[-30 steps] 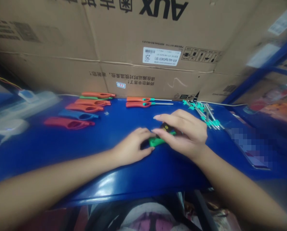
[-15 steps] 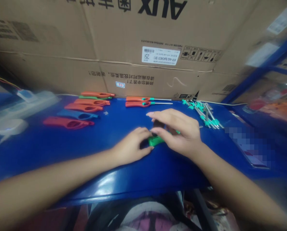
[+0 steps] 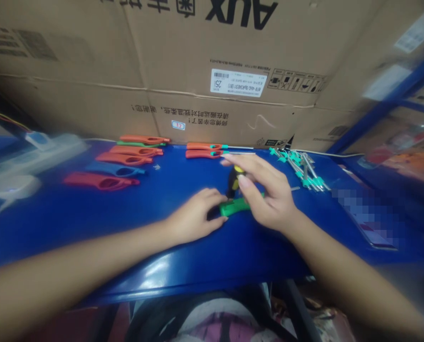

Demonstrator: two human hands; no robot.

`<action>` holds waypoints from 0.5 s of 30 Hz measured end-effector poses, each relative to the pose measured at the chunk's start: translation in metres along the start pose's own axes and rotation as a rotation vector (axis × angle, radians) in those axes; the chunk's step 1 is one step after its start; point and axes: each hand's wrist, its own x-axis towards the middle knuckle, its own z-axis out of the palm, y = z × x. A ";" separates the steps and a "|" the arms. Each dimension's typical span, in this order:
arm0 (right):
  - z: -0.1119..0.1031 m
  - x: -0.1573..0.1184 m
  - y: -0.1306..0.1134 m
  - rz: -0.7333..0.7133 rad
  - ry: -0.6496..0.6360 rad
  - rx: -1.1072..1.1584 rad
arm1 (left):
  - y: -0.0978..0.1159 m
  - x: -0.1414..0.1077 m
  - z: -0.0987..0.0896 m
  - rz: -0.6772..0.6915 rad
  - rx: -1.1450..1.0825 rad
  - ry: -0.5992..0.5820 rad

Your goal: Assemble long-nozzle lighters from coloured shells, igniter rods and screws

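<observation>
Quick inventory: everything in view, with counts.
Green handle: 1, green, centre
Tool: 1, black and yellow, at green handle
Loose handles: 6, three orange plus green, blue, red, left
Rod-fitted handles: 2, orange and teal, back centre
Loose rods: several, silver and teal, right
Phone: 1, dark, right
Power strip: 1, white, left
Round device: 1, white, left
Table: 1, blue, underneath
Cardboard: 1, brown, behind
Left hand: 1, bare, on green handle
Right hand: 1, bare, holding tool
</observation>
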 end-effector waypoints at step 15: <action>-0.001 0.000 0.003 -0.042 -0.048 0.088 | -0.001 0.000 0.001 0.006 -0.003 0.001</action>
